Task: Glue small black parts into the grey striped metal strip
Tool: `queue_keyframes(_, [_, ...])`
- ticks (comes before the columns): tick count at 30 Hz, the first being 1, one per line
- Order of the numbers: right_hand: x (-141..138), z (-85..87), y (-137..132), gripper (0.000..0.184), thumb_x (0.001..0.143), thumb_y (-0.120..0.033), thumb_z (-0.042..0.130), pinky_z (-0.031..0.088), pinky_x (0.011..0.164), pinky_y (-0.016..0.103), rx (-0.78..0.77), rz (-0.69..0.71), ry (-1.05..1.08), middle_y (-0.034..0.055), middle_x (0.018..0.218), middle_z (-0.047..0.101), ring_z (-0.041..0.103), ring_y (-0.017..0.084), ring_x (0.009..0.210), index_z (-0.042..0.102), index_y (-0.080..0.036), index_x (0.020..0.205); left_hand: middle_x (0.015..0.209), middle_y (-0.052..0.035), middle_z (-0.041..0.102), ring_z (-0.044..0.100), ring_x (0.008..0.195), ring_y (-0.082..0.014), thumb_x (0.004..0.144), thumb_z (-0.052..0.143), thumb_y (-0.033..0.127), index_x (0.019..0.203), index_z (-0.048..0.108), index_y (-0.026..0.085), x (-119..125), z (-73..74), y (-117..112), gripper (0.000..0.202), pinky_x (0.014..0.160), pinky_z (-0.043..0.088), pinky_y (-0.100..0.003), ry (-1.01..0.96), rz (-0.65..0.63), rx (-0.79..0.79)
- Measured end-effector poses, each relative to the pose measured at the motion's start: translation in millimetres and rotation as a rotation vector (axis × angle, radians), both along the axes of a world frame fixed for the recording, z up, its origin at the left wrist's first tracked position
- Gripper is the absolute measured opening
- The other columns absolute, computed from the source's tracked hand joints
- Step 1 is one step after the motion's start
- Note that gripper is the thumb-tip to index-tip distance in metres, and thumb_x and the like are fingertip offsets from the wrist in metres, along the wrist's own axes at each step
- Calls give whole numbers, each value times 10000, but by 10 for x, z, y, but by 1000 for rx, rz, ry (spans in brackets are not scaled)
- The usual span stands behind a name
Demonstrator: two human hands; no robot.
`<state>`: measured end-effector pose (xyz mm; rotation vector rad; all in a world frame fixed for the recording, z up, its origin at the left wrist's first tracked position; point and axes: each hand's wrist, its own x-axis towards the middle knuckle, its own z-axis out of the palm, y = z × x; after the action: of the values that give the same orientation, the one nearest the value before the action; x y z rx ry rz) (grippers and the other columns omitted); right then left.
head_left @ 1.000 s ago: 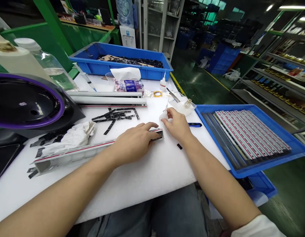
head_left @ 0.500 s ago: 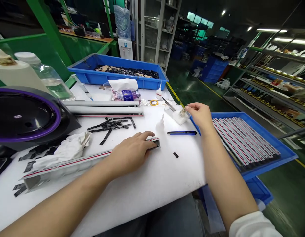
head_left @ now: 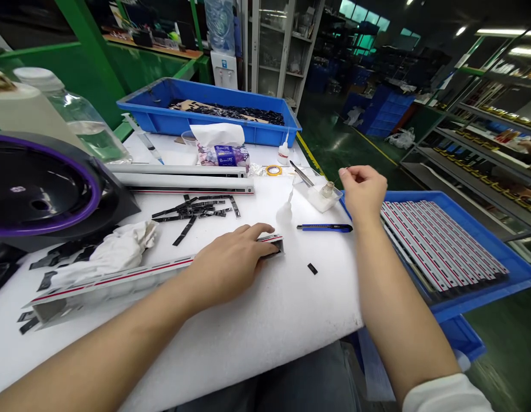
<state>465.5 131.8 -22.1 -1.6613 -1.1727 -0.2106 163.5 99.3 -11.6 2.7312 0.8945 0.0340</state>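
Observation:
My left hand (head_left: 233, 260) lies over the near end of a long grey-white channel rail (head_left: 115, 280) with a red stripe, its fingers closed around that end. Out to the right, my right hand (head_left: 363, 191) is raised with thumb and fingertips pinched together; a thin thing may be between them, too fine to make out. Just left of it stands a small clear tray (head_left: 319, 200) with a little glass jar (head_left: 328, 189) in it. A blue utility knife (head_left: 324, 228) and a small black strip piece (head_left: 312, 269) lie on the white table between my hands.
Several black strips (head_left: 192, 213) are piled beyond my left hand, near two more rails (head_left: 188, 183). A white cloth (head_left: 123, 246) lies behind the held rail. A squeeze bottle (head_left: 284, 213) stands mid-table. Blue bins hold black parts (head_left: 147, 117) at the back and striped rails (head_left: 446, 240) at right.
My right hand has lifted up and away to the right from the glass jar in the small tray. My left hand stays on the rail. The view has shifted slightly.

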Motion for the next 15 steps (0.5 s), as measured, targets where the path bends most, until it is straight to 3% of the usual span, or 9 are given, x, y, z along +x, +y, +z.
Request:
queue_keyframes(4, [-28, 39, -33, 146, 734, -315, 671, 416, 672, 335, -54, 6, 27, -2, 621, 564, 521, 160, 613, 687, -172, 709, 1437, 1, 463, 549, 1167, -264, 914, 407, 238, 1158, 652, 353, -12, -7, -2, 365, 919, 509, -438, -8, -10, 10])
queue_keyframes(8, [-212, 166, -222, 156, 781, -341, 631, 376, 586, 306, 406, -47, 186, -25, 624, 475, 440, 133, 560, 593, -202, 721, 1443, -2, 461, 556, 1161, -252, 905, 413, 224, 1160, 649, 345, -23, -18, 4, 368, 902, 513, -419, -9, -9, 14])
queue_keyframes(10, [-369, 196, -339, 178, 782, -343, 632, 327, 522, 281, 429, 158, 385, -42, 595, 440, 381, 112, 503, 539, -217, 699, 1450, 3, 456, 551, 1179, -247, 897, 423, 221, 1148, 652, 345, -28, -20, 11, 362, 905, 510, -408, -16, -14, 1])
queue_keyframes(12, [-539, 176, -435, 213, 752, -338, 671, 311, 506, 269, 305, 485, 492, -43, 582, 435, 372, 105, 498, 521, -217, 663, 1453, 11, 454, 544, 1196, -248, 890, 430, 222, 1145, 652, 353, -30, -25, 20, 362, 906, 508, -406, -25, -15, -5])
queue_keyframes(15, [-754, 96, -515, 259, 716, -331, 728, 343, 538, 272, 155, 821, 445, -22, 608, 466, 433, 119, 570, 526, -209, 609, 1439, 12, 469, 548, 1194, -252, 881, 437, 213, 1149, 652, 356, -29, -39, 27, 372, 905, 506, -407, -38, -9, 0])
